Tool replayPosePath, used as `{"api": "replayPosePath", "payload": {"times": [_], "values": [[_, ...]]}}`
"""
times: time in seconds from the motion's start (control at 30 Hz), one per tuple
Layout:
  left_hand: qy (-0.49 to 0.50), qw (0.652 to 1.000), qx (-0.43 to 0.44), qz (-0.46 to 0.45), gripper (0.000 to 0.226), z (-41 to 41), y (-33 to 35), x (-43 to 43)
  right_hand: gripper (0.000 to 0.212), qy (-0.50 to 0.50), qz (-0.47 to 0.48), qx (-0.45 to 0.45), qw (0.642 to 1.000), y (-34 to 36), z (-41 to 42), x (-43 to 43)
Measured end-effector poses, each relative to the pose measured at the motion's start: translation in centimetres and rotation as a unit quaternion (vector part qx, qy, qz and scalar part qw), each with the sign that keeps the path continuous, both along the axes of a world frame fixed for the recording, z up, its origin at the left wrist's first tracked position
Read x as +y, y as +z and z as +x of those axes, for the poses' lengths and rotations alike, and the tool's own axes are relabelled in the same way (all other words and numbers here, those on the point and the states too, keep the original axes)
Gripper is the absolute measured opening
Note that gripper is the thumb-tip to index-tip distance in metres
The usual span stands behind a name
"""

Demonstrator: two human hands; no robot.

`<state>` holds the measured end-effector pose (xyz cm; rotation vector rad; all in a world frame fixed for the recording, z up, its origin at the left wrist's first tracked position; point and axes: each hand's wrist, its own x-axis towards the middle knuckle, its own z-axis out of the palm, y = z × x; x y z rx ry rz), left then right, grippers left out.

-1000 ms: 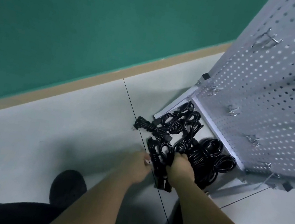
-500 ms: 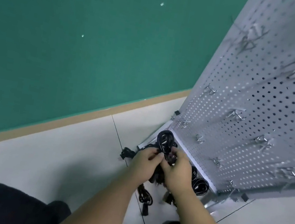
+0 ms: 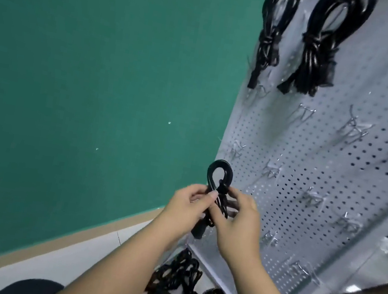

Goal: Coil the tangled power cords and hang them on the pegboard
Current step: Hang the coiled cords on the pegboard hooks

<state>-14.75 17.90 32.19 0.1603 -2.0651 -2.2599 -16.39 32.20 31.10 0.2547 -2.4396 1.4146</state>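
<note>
Backdrop: green wall (image 3: pixel 100 52), pegboard (image 3: pixel 312 173).
Fingers: my left hand (image 3: pixel 184 207) and right hand (image 3: pixel 239 222) pinch one cord (image 3: pixel 219 174), loop up, likely for hooking.

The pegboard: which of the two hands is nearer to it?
Right. The right hand is in front of the pegboard, at its left edge; the left hand is off the board, against the green wall. Both grip one coiled power cord.
</note>
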Motion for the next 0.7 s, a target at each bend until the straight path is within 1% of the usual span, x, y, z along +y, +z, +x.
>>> {"api": "replayPosePath", "payload": {"times": [0.17,0.3,0.37,0.47,0.53,0.63,0.7], "values": [[-0.012,0.997,0.071,0.018,0.017,-0.1,6.0,1.9,0.051,-0.049,0.029,0.066,0.996,6.1,0.4,1.4],[-0.040,0.991,0.122,0.038,0.014,-0.3,11.2,4.3,0.059,-0.087,0.043,0.110,0.989,11.5,1.4,3.2],[-0.052,0.986,0.154,0.042,0.013,-0.4,14.1,5.5,0.056,-0.080,0.037,0.130,0.988,14.2,2.0,4.5],[-0.083,0.977,0.191,0.043,0.016,-0.7,18.0,7.0,0.056,-0.062,-0.004,0.144,0.988,17.9,2.7,6.1],[-0.105,0.971,0.210,0.041,0.019,-0.9,20.2,7.9,0.056,-0.077,-0.010,0.177,0.981,20.0,3.0,7.1],[-0.122,0.963,0.238,0.032,0.028,-1.0,23.1,9.5,0.056,-0.111,0.008,0.228,0.967,23.1,3.3,8.0],[-0.118,0.957,0.263,0.027,0.026,-1.2,25.0,10.3,0.053,-0.123,0.016,0.251,0.960,25.0,3.4,8.5]]}}
